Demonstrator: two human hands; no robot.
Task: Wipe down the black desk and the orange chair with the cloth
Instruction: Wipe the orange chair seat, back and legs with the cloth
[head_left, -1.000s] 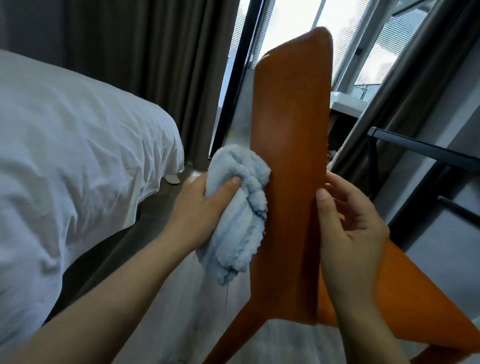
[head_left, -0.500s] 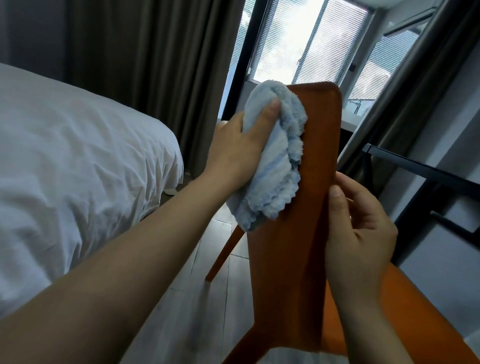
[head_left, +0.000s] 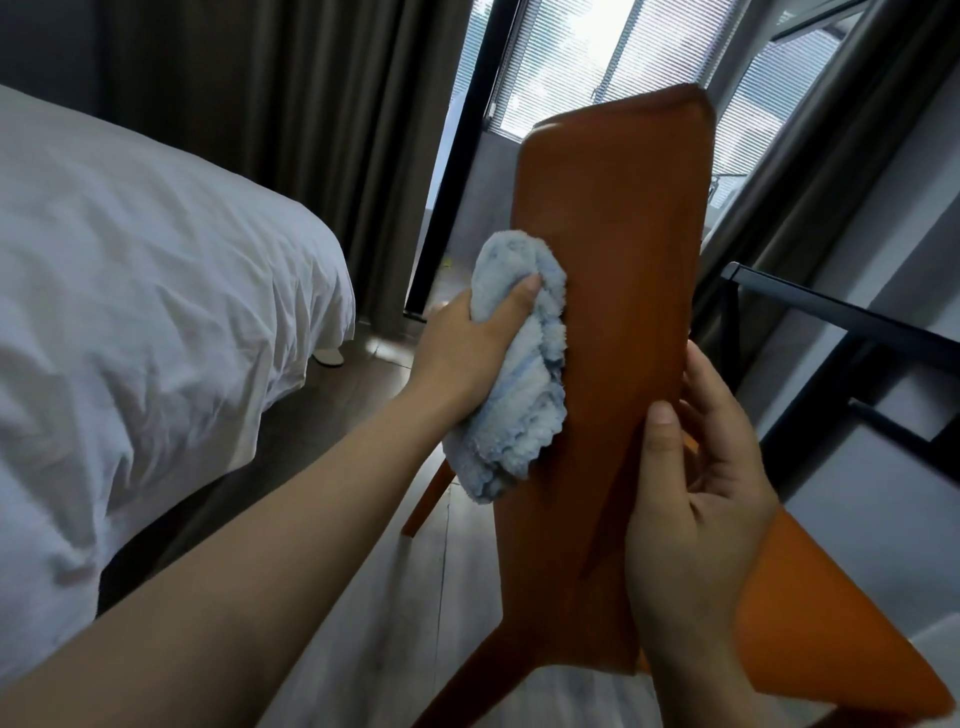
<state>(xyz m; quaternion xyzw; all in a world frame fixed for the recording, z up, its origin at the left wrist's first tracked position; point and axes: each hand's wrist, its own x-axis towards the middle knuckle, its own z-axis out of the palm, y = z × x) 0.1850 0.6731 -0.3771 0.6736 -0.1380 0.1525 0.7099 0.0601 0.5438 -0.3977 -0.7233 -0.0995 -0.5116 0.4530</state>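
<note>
The orange chair (head_left: 613, 270) stands in front of me with its tall backrest upright in the middle of the view and its seat running off to the lower right. My left hand (head_left: 467, 353) grips a bunched light blue cloth (head_left: 524, 395) and presses it against the left edge of the backrest, about halfway up. My right hand (head_left: 691, 499) clasps the backrest's right edge lower down, thumb on the near face. A corner of the black desk (head_left: 831, 317) shows at the right behind the chair.
A bed with white sheets (head_left: 145, 291) fills the left side. Dark curtains (head_left: 291, 119) and a window with blinds (head_left: 566, 57) stand behind the chair. Wooden floor (head_left: 374, 603) lies between bed and chair.
My left hand first swept the cloth up from mid-backrest to the top left corner, then slid it back down to mid-height along the left edge. My right hand kept its hold.
</note>
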